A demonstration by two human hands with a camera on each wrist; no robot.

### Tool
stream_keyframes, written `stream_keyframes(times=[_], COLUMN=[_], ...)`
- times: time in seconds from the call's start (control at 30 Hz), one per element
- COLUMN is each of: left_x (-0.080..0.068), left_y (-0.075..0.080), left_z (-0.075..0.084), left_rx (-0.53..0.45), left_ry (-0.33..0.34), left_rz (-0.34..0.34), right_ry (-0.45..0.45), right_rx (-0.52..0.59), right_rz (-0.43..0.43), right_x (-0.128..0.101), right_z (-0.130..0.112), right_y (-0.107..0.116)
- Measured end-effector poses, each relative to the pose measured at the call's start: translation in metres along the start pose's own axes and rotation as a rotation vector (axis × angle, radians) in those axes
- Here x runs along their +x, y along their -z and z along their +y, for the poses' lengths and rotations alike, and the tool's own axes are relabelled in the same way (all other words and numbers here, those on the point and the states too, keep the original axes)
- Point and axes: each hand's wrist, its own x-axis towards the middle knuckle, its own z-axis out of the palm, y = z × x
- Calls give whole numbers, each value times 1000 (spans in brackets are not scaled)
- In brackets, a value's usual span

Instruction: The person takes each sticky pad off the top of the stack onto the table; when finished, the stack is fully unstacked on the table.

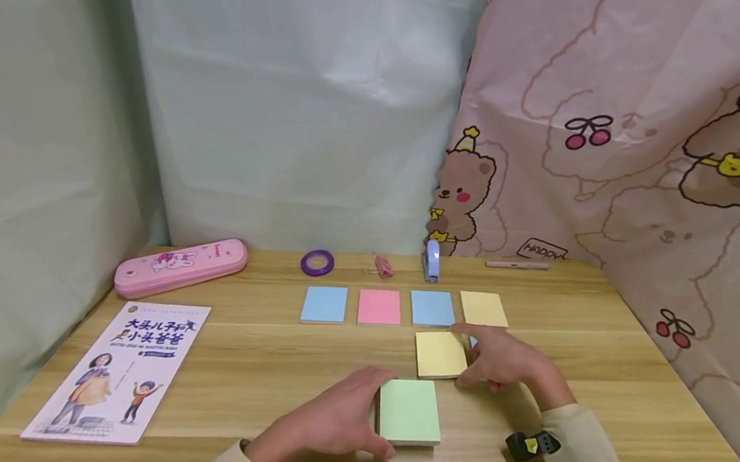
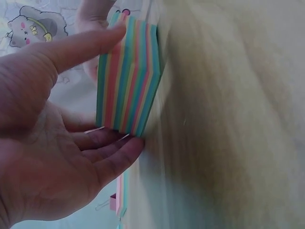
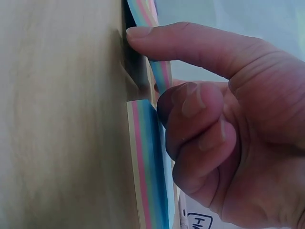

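My left hand (image 1: 335,414) grips a thick stack of sticky notes (image 1: 409,412) with a green top, thumb at the near corner and fingers at the far one. Its striped, many-coloured side (image 2: 126,76) faces the left wrist camera. Just beyond it lies a thinner yellow-topped sticky note pad (image 1: 440,355). My right hand (image 1: 508,359) pinches that pad at its right side between thumb and index finger, the other fingers curled in. Mostly hidden behind the right hand is a blue-topped pad (image 3: 150,162), resting on the table.
Behind is a row of pads: blue (image 1: 325,305), pink (image 1: 379,307), blue (image 1: 432,308), yellow (image 1: 484,309). Farther back are purple tape (image 1: 317,262), a pink clip (image 1: 383,266), a stapler (image 1: 432,261) and a pen (image 1: 518,264). A pencil case (image 1: 180,268) and book (image 1: 122,374) lie left.
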Motion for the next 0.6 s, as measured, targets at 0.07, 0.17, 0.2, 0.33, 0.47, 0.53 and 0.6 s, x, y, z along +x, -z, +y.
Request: stream_keyframes(times=[0.07, 0.17, 0.2, 0.33, 0.47, 0.53, 0.6], left_x=[-1, -1, -2, -1, -1, -1, -1], left_y=[1, 3, 4, 5, 5, 4, 3], left_z=[-1, -3, -4, -5, -7, -7, -8], left_rx=[-17, -40, -45, -60, -67, -68, -67], left_ry=[3, -7, -9, -11, -7, -5, -7], left_rz=[-12, -18, -14, -1, 1, -1, 0], right_ry=[3, 23, 36, 78, 105, 110, 118], right_rx=[1, -25, -42, -114, -180, -199, -215], right_rz=[-5, -2, 6, 35, 46, 51, 55], right_x=[0, 1, 2, 3, 2, 2, 2], right_z=[0, -1, -2, -4, -5, -4, -4], right_y=[-1, -1, -1, 0, 0, -1, -2])
